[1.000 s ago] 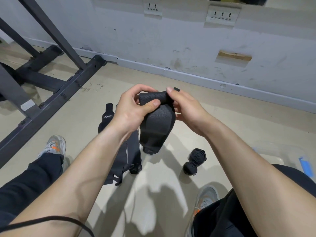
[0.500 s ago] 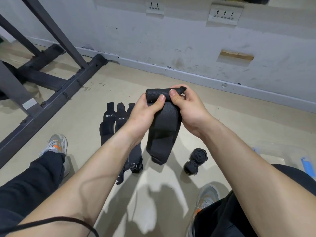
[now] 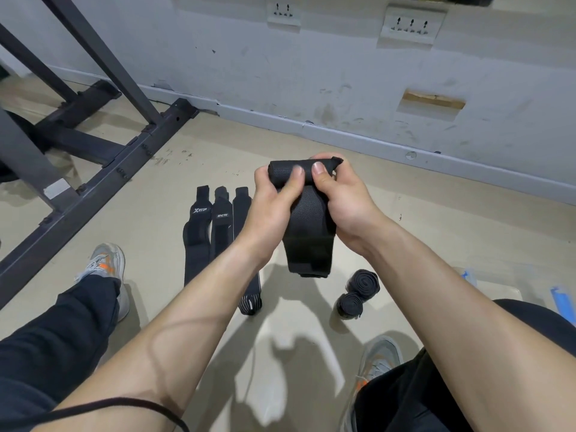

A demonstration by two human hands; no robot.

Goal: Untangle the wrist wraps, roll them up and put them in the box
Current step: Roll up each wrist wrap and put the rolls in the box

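My left hand (image 3: 268, 207) and right hand (image 3: 346, 207) grip side by side the rolled top of a wrap (image 3: 308, 232), whose tail hangs between my wrists above the floor (image 3: 452, 219). Left of it, three flat wraps (image 3: 218, 232) lie side by side. To its right, two rolls (image 3: 358, 291) touch. The box (image 3: 505, 289) sits far right, past my right forearm. The rack (image 3: 103, 176) stands left, and the wall (image 3: 311, 73) is behind.

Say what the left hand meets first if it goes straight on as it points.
The left hand grips the wrist wrap; pushed on, it would likely meet the right hand beside it first.
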